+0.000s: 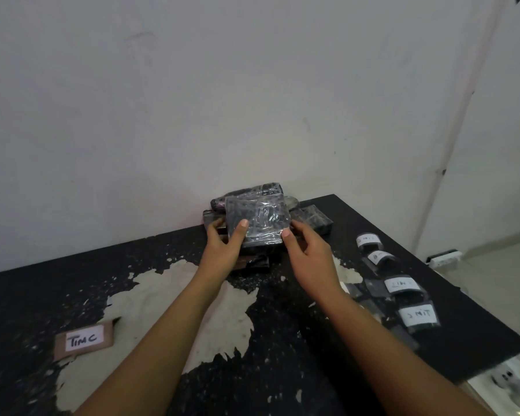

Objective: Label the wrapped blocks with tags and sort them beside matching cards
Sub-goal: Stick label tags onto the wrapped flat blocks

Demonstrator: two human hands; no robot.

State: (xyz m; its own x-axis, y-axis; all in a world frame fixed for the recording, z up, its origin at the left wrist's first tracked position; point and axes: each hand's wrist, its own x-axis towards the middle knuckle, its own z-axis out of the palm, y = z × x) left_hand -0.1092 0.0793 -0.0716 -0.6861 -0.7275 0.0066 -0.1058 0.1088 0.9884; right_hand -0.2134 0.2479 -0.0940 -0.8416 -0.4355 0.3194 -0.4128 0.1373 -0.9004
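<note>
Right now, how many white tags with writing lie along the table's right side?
4, in a row: the farthest tag, the second tag, the third tag, and the nearest tag. More may lie unseen elsewhere.

Card point(84, 340) left, tags point(403, 285) right

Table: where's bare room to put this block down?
Free: the table between the forearms, and the strip between the TIMC card and the pile. Crowded: the right edge, lined with tagged blocks, and the back by the pile.
</note>
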